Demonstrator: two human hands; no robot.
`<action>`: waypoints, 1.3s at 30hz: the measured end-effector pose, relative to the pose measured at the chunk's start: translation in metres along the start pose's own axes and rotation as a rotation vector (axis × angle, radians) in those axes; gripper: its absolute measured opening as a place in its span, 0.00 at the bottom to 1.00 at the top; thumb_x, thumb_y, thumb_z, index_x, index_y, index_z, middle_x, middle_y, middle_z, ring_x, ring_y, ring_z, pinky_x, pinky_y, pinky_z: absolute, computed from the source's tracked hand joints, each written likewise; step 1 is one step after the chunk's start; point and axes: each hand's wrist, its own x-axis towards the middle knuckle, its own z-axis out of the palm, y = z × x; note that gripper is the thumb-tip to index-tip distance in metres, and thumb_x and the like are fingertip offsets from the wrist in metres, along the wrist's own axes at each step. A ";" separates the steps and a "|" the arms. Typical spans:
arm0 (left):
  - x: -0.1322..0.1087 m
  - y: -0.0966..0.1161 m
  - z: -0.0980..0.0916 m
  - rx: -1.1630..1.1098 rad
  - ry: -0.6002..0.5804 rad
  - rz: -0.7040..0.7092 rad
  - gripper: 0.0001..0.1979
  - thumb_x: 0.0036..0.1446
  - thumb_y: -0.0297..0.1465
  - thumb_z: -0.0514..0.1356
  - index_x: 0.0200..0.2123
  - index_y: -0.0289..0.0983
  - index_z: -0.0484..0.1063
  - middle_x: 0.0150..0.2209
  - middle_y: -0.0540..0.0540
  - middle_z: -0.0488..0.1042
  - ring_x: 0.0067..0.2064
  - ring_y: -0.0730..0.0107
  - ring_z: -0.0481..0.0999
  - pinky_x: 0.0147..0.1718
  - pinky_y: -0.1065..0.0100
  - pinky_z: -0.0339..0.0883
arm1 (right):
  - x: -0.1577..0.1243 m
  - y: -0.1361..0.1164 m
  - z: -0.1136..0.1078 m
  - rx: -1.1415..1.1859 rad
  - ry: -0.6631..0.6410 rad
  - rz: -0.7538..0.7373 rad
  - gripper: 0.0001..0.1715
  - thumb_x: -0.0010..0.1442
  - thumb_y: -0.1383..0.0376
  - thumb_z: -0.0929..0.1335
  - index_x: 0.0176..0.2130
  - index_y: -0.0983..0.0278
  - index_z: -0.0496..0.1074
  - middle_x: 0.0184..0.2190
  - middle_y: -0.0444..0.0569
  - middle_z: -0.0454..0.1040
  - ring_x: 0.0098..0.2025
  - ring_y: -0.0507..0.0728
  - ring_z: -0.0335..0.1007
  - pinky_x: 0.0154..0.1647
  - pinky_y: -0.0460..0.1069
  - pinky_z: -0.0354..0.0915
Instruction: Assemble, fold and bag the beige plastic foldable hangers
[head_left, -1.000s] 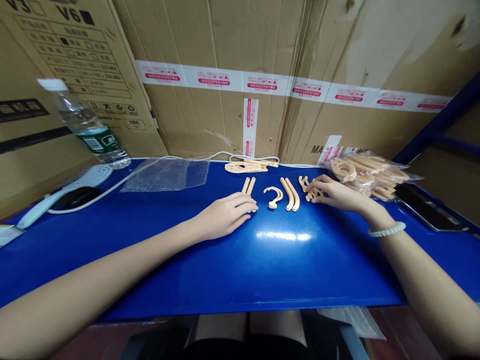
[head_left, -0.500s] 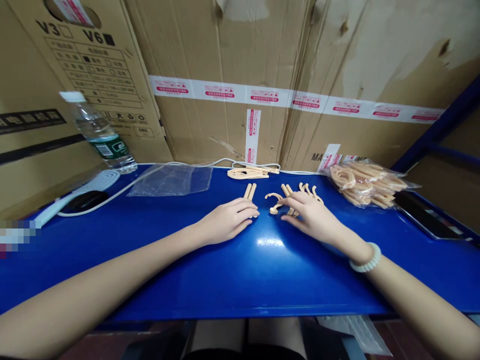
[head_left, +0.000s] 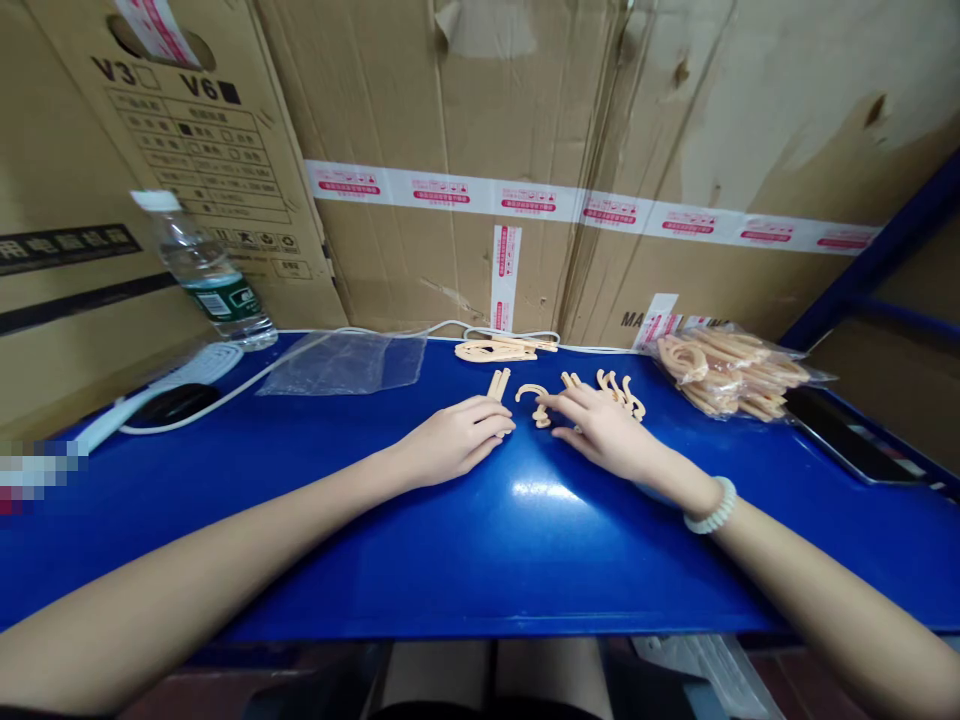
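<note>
My left hand (head_left: 471, 437) rests on the blue table with its fingers curled over a pair of slim beige bars (head_left: 498, 382), whose far ends stick out past the knuckles. My right hand (head_left: 604, 425) hovers low over the table with fingers apart. Its forefinger tip touches a beige curved hook (head_left: 531, 388); part of that hook's lower end sits by the fingers. Under and behind the right hand, more beige bars (head_left: 571, 379) show only at their tips. Several beige hooks (head_left: 621, 390) lie side by side just beyond that hand.
At the back lie folded beige pieces (head_left: 499, 350) beside a white cable. A clear bag (head_left: 345, 362) lies left, near a water bottle (head_left: 217, 285) and a pale brush (head_left: 195, 368). Rightward are a stuffed bag of beige parts (head_left: 731, 370) and a phone (head_left: 855, 440). Cardboard boxes (head_left: 450, 270) wall the back.
My right hand has shifted left, and the curved hook under its fingertip has slid left and turned slightly. My left hand has stayed in place on the bars.
</note>
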 end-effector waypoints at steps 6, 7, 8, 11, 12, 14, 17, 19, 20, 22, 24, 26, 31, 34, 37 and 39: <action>0.000 -0.004 0.003 -0.006 0.034 -0.007 0.10 0.70 0.30 0.54 0.46 0.37 0.76 0.48 0.42 0.79 0.54 0.60 0.76 0.54 0.59 0.72 | -0.018 0.023 -0.023 0.100 -0.105 0.141 0.19 0.63 0.63 0.71 0.53 0.64 0.74 0.46 0.56 0.75 0.40 0.60 0.75 0.40 0.52 0.69; 0.000 -0.004 0.004 -0.011 0.046 -0.009 0.10 0.70 0.30 0.55 0.45 0.37 0.76 0.48 0.43 0.80 0.53 0.61 0.77 0.54 0.60 0.72 | -0.019 0.024 -0.022 0.109 -0.119 0.150 0.18 0.63 0.62 0.72 0.52 0.64 0.75 0.45 0.56 0.75 0.38 0.59 0.74 0.39 0.52 0.69; 0.000 -0.005 0.005 -0.015 0.058 -0.013 0.10 0.70 0.30 0.55 0.45 0.37 0.76 0.47 0.43 0.80 0.53 0.61 0.77 0.54 0.60 0.73 | -0.019 0.024 -0.021 0.113 -0.130 0.158 0.16 0.62 0.63 0.72 0.50 0.64 0.76 0.44 0.55 0.75 0.38 0.58 0.74 0.39 0.51 0.69; -0.001 -0.006 0.007 -0.027 0.088 -0.024 0.10 0.70 0.31 0.56 0.45 0.37 0.77 0.47 0.44 0.80 0.51 0.62 0.78 0.53 0.60 0.73 | -0.016 0.021 -0.014 0.111 -0.134 0.167 0.11 0.63 0.64 0.71 0.45 0.64 0.77 0.43 0.54 0.75 0.41 0.59 0.74 0.42 0.51 0.69; -0.001 -0.006 0.008 -0.028 0.092 -0.029 0.10 0.70 0.31 0.56 0.44 0.37 0.77 0.46 0.44 0.81 0.51 0.62 0.78 0.52 0.60 0.73 | -0.015 0.021 -0.011 0.111 -0.127 0.164 0.09 0.63 0.64 0.71 0.44 0.64 0.78 0.43 0.54 0.75 0.42 0.60 0.74 0.44 0.52 0.69; -0.001 -0.007 0.009 -0.031 0.093 -0.038 0.09 0.69 0.31 0.56 0.44 0.37 0.77 0.46 0.44 0.81 0.51 0.62 0.78 0.52 0.60 0.73 | -0.013 0.021 -0.005 0.111 -0.101 0.153 0.08 0.64 0.65 0.70 0.43 0.65 0.78 0.43 0.55 0.75 0.44 0.61 0.74 0.46 0.53 0.69; -0.001 -0.008 0.010 -0.043 0.090 -0.065 0.09 0.69 0.31 0.56 0.45 0.37 0.77 0.47 0.45 0.80 0.51 0.62 0.78 0.53 0.60 0.72 | -0.012 0.021 0.001 0.096 -0.041 0.156 0.09 0.65 0.65 0.69 0.43 0.66 0.78 0.42 0.56 0.76 0.42 0.61 0.75 0.44 0.54 0.69; 0.000 -0.009 0.010 -0.057 0.092 -0.083 0.10 0.70 0.31 0.55 0.46 0.37 0.76 0.47 0.44 0.80 0.51 0.62 0.77 0.53 0.60 0.72 | -0.012 0.020 0.004 0.092 -0.007 0.157 0.09 0.65 0.66 0.69 0.43 0.67 0.78 0.41 0.55 0.76 0.40 0.60 0.75 0.41 0.53 0.70; 0.000 -0.009 0.010 -0.061 0.091 -0.087 0.10 0.70 0.31 0.55 0.46 0.37 0.76 0.47 0.44 0.80 0.51 0.62 0.77 0.53 0.60 0.72 | -0.011 0.020 0.004 0.095 0.008 0.152 0.09 0.64 0.67 0.69 0.43 0.67 0.78 0.41 0.55 0.76 0.40 0.60 0.75 0.40 0.52 0.70; 0.000 -0.010 0.010 -0.065 0.087 -0.087 0.10 0.70 0.31 0.55 0.46 0.37 0.76 0.47 0.44 0.80 0.51 0.62 0.77 0.53 0.60 0.72 | -0.011 0.019 0.005 0.113 0.028 0.138 0.08 0.64 0.68 0.69 0.43 0.66 0.78 0.41 0.54 0.76 0.39 0.58 0.75 0.41 0.51 0.70; 0.001 -0.011 0.011 -0.062 0.092 -0.083 0.10 0.70 0.31 0.55 0.46 0.37 0.76 0.47 0.44 0.80 0.51 0.62 0.77 0.53 0.59 0.72 | -0.010 0.019 0.006 0.152 0.037 0.124 0.07 0.65 0.67 0.69 0.42 0.65 0.77 0.42 0.54 0.75 0.39 0.58 0.74 0.42 0.52 0.70; 0.001 -0.011 0.011 -0.061 0.103 -0.074 0.10 0.70 0.31 0.55 0.46 0.37 0.76 0.47 0.44 0.80 0.50 0.62 0.77 0.53 0.59 0.72 | -0.011 0.020 0.008 0.202 0.037 0.115 0.06 0.65 0.65 0.69 0.41 0.65 0.76 0.43 0.54 0.75 0.40 0.58 0.74 0.42 0.53 0.70; 0.000 -0.011 0.009 -0.058 0.119 -0.061 0.09 0.68 0.31 0.57 0.47 0.37 0.76 0.49 0.42 0.80 0.52 0.61 0.77 0.53 0.58 0.73 | -0.012 0.019 0.007 0.228 0.059 0.123 0.10 0.65 0.62 0.70 0.45 0.63 0.76 0.43 0.54 0.75 0.43 0.60 0.75 0.44 0.54 0.71; -0.001 -0.010 0.006 -0.068 0.120 -0.075 0.09 0.68 0.31 0.58 0.48 0.37 0.76 0.49 0.42 0.80 0.53 0.60 0.77 0.54 0.57 0.73 | -0.013 0.015 0.000 0.197 0.067 0.136 0.13 0.67 0.59 0.68 0.47 0.63 0.76 0.44 0.54 0.76 0.45 0.61 0.75 0.47 0.54 0.69; -0.001 -0.011 0.003 -0.086 0.134 -0.113 0.10 0.69 0.31 0.56 0.48 0.38 0.75 0.48 0.42 0.80 0.52 0.60 0.78 0.52 0.57 0.73 | -0.015 0.013 -0.008 0.166 0.030 0.157 0.14 0.69 0.58 0.65 0.44 0.62 0.77 0.41 0.52 0.78 0.41 0.59 0.75 0.41 0.51 0.66; -0.001 -0.014 0.000 -0.094 0.156 -0.145 0.10 0.69 0.30 0.55 0.47 0.37 0.75 0.47 0.42 0.80 0.51 0.59 0.78 0.52 0.56 0.73 | -0.016 0.013 -0.011 0.151 0.008 0.163 0.15 0.70 0.57 0.64 0.40 0.62 0.77 0.37 0.51 0.79 0.37 0.57 0.75 0.37 0.50 0.63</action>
